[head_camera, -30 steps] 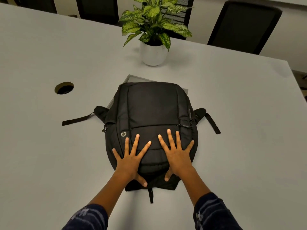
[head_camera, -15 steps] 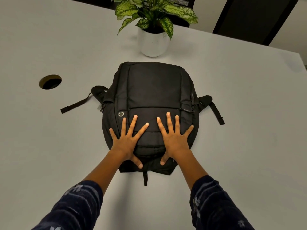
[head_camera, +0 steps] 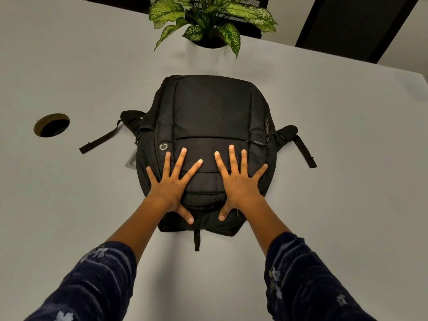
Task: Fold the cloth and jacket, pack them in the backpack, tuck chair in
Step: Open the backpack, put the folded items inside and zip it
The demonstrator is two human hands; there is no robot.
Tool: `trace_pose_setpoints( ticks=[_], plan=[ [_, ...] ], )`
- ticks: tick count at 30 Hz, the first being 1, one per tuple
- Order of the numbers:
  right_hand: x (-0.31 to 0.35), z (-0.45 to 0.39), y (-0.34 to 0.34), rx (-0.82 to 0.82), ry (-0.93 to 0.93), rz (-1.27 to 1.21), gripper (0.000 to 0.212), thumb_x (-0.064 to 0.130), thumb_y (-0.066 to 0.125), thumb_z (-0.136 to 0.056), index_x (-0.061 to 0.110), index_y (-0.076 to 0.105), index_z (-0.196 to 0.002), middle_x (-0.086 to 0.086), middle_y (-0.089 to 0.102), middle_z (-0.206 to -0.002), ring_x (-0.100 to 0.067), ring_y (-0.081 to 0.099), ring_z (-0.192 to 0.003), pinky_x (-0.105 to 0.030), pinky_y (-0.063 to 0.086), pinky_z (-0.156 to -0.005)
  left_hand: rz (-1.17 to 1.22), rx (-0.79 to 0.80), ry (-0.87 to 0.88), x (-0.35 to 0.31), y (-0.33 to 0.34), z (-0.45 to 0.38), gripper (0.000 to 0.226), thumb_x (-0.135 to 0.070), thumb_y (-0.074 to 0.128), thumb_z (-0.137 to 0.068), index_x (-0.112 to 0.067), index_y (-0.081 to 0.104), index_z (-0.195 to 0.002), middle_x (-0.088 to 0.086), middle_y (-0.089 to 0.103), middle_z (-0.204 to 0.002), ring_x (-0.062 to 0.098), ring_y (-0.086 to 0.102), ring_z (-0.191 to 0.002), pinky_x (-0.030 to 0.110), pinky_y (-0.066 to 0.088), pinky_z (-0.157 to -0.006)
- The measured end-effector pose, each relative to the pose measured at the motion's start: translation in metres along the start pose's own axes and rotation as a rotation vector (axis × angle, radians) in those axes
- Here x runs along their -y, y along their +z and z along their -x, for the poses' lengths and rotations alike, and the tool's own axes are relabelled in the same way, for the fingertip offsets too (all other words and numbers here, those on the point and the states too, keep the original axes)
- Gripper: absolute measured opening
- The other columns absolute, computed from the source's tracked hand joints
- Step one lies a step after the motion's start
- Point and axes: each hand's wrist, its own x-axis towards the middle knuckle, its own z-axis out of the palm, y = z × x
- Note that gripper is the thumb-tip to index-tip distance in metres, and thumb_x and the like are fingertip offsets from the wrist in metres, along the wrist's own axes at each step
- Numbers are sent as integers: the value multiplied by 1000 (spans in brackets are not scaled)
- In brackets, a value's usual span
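Two spread hands' fingers (head_camera: 183,156) press flat on backpack (head_camera: 208,112).

Black backpack (head_camera: 209,126), zipped, flat on its back, front up, straps splayed either side, mid-table.

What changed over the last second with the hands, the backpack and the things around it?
The backpack slid away across the table toward the potted plant, covering the flat grey item seen behind it a second ago. Nothing was grasped or released: the left hand and right hand stay flat, fingers spread, on its near end. The backpack stays closed.
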Motion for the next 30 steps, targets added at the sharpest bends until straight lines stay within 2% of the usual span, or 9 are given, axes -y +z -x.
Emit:
trace_pose_setpoints(
  ticks=[11,23,27,30],
  plan=[
    [0,-43,-18,-3,14,-16,163,57,88,-38,33,-45,-129,-8,-49,-142,-40,-38,-133,-81,-2,-94,-54,-9,9,18,-22,-41,156,-72,77,-32,-48,-51,-118,-3,-60,-131,35,-48,-122,76,-1,-99],
    [-2,-62,-16,-51,26,-28,165,57,88,-35,35,-47,-125,-7,-49,-141,-39,-38,-132,-80,-5,-92,-118,-92,-6,23,-21,-60,159,-73,77,-30,-45,-51,-120,0,-57,-134,39,-40,-130,76,2,-100],
    [1,-56,-15,-113,51,73,164,65,84,-36,29,-48,-126,-12,-45,-144,-41,-33,-135,-78,-9,-96,-176,-110,-52,18,-21,-56,159,-74,76,-31,-42,-53,-119,3,-57,-134,40,-38,-131,75,0,-101],
    [4,-50,-15,-188,56,176,163,70,80,-38,20,-43,-133,-19,-36,-148,-42,-27,-138,-72,-10,-103,-278,-164,-116,6,-22,-47,160,-76,74,-36,-33,-54,-121,13,-51,-139,42,-31,-135,73,-6,-102]
  ],
)
